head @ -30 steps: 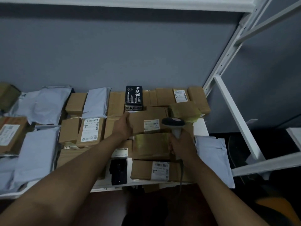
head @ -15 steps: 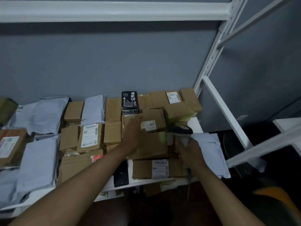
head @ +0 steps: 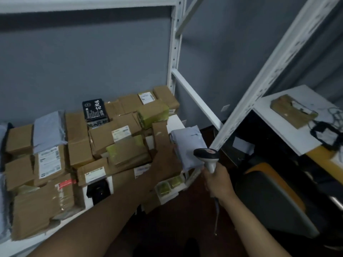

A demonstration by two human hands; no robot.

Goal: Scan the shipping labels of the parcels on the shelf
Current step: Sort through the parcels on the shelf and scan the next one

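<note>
matt brown cardboard parcels [head: 79, 138] taped glossy, left of the left hand [head: 167, 160] | smooth grey plastic mailer [head: 189, 145] just beside it | scanner [head: 207, 154] gripped in right hand [head: 219, 180], glossy plastic | shelf frame [head: 173, 52] painted white metal

Brown cardboard parcels [head: 79, 143] and grey poly mailers [head: 48, 131] are lying packed edge to edge on the white shelf [head: 89, 199], several stacked. White shipping labels [head: 49, 162] are facing up on some boxes. A black printed box [head: 95, 112] is sitting toward the back. One grey mailer [head: 189, 145] is overhanging the shelf's right end. The barcode scanner [head: 207, 158], dark-headed with a pale handle, is standing upright just right of it.
</note>
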